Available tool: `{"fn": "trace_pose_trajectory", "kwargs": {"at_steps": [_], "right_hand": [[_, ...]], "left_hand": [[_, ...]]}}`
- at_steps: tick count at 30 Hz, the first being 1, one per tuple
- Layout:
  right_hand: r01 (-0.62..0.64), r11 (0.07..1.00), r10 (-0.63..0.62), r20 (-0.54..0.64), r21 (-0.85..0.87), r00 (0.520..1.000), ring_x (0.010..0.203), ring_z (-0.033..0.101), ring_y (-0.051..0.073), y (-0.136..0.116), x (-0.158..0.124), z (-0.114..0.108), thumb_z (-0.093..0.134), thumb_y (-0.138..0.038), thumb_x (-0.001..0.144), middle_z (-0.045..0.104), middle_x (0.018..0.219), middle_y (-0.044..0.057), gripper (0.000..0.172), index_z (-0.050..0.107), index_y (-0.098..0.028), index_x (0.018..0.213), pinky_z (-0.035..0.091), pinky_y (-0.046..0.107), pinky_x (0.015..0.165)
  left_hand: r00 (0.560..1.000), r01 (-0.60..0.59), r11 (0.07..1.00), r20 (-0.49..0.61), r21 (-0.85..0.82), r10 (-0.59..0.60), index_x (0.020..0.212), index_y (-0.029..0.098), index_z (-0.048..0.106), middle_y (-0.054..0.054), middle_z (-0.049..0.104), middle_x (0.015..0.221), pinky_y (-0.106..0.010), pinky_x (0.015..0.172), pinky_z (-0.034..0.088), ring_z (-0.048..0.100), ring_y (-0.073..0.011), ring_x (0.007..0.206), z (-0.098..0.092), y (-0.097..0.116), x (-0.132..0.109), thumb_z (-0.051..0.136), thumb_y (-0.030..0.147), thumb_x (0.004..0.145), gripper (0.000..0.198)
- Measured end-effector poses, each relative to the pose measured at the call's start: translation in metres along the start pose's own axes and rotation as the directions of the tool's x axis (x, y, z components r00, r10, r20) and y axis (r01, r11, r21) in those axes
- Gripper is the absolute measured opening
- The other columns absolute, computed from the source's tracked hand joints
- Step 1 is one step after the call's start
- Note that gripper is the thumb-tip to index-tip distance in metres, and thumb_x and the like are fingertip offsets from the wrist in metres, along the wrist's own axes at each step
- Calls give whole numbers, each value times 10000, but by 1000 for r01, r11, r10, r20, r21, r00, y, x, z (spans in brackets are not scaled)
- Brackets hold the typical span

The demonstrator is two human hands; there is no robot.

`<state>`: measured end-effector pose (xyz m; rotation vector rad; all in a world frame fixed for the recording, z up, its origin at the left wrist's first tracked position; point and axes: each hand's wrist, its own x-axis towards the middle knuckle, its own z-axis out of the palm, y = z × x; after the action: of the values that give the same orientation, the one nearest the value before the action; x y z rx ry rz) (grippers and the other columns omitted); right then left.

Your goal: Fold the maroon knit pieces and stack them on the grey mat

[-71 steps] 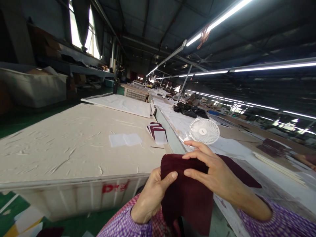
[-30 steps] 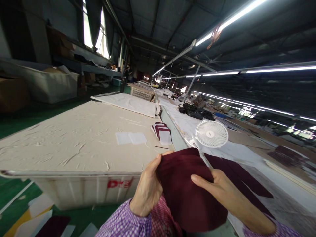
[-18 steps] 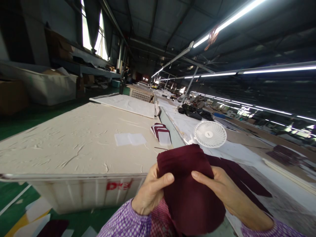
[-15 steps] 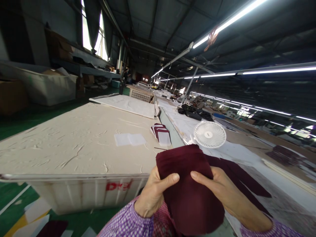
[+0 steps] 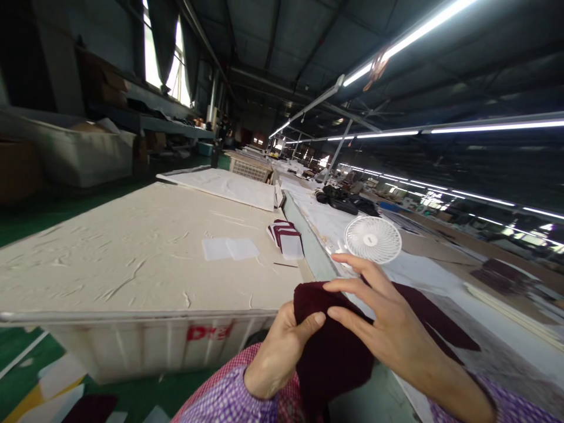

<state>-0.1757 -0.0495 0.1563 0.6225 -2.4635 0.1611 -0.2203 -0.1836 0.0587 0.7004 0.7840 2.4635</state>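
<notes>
Right hand (image 5: pixel 388 320) shifted since earlier frame: side grip on maroon fabric (image 5: pixel 337 358) released, fingers now spread wide over upper part; contact unclear. Fabric hangs between hands; left hand (image 5: pixel 282 349) clamps left edge, thumb on top. White fan (image 5: pixel 372 239) just beyond right hand.

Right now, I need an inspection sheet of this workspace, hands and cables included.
Surface: wrinkled cream cover over a plastic bin, beside a white-covered table.
Work things: maroon fabric in hand; maroon-and-white stack on the cover.
Clutter: white fan at the table's edge; loose pieces on the green floor.
Hands: left hand grips the fabric; right hand, spread open, touches its upper edge.
Cables: reddish bundle, apparently cord, hanging by a light tube.
Surroundings: windows at left.
</notes>
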Motion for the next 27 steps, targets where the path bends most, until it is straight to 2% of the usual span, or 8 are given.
{"fn": "trace_pose_trajectory", "kwargs": {"at_steps": [4,7,10,14,17,20,21,27], "right_hand": [[-59,997,55,87,40,995,1181,494,237,-5,5,1,582,-237,840,494,1287,44,142,626,-271,971,436,424,975],[-187,972,171,124,140,978,1150,520,233,0,4,3,605,-289,825,523,1255,42,93,632,-256,908,424,424,987],[-330,900,301,142,284,943,1189,491,261,9,0,3,652,-389,782,536,1250,62,200,632,-233,907,371,456,1037],[-551,658,451,317,513,834,1139,542,275,17,-6,5,638,-414,797,534,1284,112,431,552,-200,1162,460,446,953],[-634,436,416,482,639,771,1041,606,247,16,-11,10,623,-388,826,571,1252,117,440,551,-170,1202,511,391,886],[-711,285,368,611,643,701,978,639,247,13,-16,15,639,-370,825,653,1128,108,412,601,-146,1169,517,390,868],[-721,257,365,626,643,689,962,645,248,12,-17,16,646,-371,822,675,1083,103,413,609,-143,1164,519,389,859],[-664,164,462,538,729,705,849,672,242,11,-22,24,664,-366,811,718,951,93,398,634,-136,1134,543,360,755]], "left_hand": [[999,-5,999,46,39,3,1080,136,656,-92,709,921,-279,772,459,655,-182,814,1,1,-2,632,223,826,270],[999,2,1000,50,-21,-1,1085,136,659,-98,711,918,-284,777,469,658,-194,846,0,4,-3,632,203,823,272],[1000,13,994,10,-104,-12,1023,119,682,-107,717,901,-299,778,491,667,-207,835,-1,7,-2,647,173,801,231],[996,-15,991,-88,-130,3,992,109,681,-114,721,907,-297,766,513,675,-204,802,-4,14,-1,662,164,783,217],[987,-38,992,-162,-122,18,943,107,678,-109,725,886,-293,745,524,677,-199,765,-6,17,0,681,182,767,192],[976,-67,992,-213,-106,44,897,116,677,-91,727,861,-277,720,528,676,-185,728,-9,18,1,694,189,755,160],[975,-70,992,-217,-101,47,887,118,677,-87,728,853,-272,712,528,675,-181,721,-9,18,1,694,192,756,151],[984,-78,991,-166,-106,60,933,123,681,-86,729,877,-270,742,527,678,-183,764,-5,16,-1,675,184,777,167]]}}
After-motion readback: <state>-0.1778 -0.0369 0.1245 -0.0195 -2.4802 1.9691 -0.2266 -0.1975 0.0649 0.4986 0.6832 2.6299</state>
